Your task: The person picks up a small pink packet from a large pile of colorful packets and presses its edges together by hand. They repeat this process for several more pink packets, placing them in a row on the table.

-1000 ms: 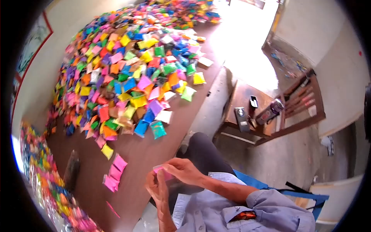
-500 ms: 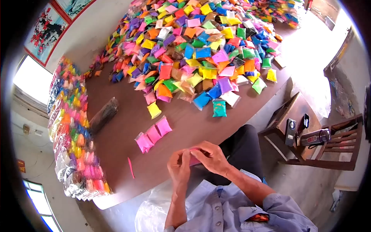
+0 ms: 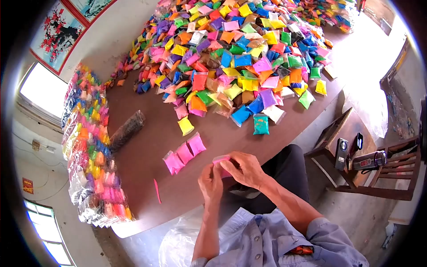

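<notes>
In the head view, compared with half a second ago, the hands appear slightly closer to the row of three pink packets (image 3: 184, 153), and a clear edge of the held pink packet (image 3: 225, 173) now shows above the fingertips. The row and the thin pink strip (image 3: 157, 191) have stayed where they were on the table (image 3: 147, 155).

The held packet is between the two hands: the fingers of the left hand (image 3: 211, 181) and the right hand (image 3: 245, 170) pinch it near its top, and part of it is hidden. The row lies just left and far of them, the strip farther left.

The hands are near the table's near edge, which slants away to the right. Brown tabletop runs from there to the heap of coloured packets (image 3: 231, 66) on the far side and the bagged packets (image 3: 93, 164) along the left.
</notes>
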`<state>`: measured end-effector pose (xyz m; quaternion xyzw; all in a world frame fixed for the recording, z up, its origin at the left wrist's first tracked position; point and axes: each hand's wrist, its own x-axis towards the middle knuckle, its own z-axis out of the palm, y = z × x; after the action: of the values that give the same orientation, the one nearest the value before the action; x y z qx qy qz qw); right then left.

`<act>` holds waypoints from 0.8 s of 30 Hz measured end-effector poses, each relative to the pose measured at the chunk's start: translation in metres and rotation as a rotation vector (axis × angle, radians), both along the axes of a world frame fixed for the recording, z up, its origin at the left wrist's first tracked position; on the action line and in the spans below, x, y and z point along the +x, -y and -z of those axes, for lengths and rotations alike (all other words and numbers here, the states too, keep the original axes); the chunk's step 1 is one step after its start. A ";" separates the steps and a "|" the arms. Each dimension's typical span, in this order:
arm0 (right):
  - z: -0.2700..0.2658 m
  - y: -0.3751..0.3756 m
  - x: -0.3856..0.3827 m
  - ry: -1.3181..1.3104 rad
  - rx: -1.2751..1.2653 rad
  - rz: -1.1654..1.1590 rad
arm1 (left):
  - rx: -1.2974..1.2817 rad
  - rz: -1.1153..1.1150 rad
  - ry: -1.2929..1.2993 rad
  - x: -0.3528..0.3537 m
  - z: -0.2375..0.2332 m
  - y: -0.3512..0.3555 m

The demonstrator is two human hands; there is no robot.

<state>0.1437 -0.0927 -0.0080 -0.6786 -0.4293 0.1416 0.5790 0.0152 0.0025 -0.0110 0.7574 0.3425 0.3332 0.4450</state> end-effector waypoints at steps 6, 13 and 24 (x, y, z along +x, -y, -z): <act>0.015 -0.002 -0.005 -0.010 0.019 0.088 | -0.044 -0.005 0.002 0.002 0.002 0.005; 0.009 0.002 -0.007 -0.058 -0.024 0.139 | 0.029 0.087 -0.042 -0.001 0.005 0.005; 0.010 -0.003 -0.008 -0.058 -0.027 0.167 | 0.029 0.114 -0.060 0.002 -0.007 0.009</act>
<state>0.1357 -0.0901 -0.0184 -0.7154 -0.3522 0.1181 0.5918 0.0170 -0.0060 -0.0044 0.7917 0.3070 0.2893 0.4418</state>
